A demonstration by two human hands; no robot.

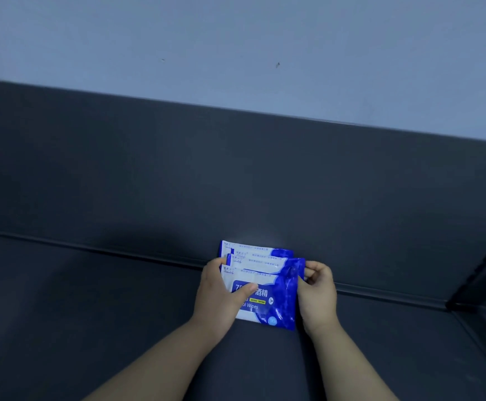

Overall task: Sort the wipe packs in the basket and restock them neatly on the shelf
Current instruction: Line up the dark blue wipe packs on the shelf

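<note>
While the view looks down on a dark shelf (91, 299), left hand (220, 296) grips the left end of the wipe packs (276, 287), thumb on the top face | packs, apparently three overlapped, lie lower centre, just before the back panel (236, 183) | right hand (320, 293) pinches their right edge.

wipe packs (265, 285) overlapped on shelf (91, 299) | against back panel (236, 175)

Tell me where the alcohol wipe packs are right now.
Head view, lower centre: the alcohol wipe packs sit overlapped on the dark shelf by its back panel, gripped between the left hand and the right hand.
</note>
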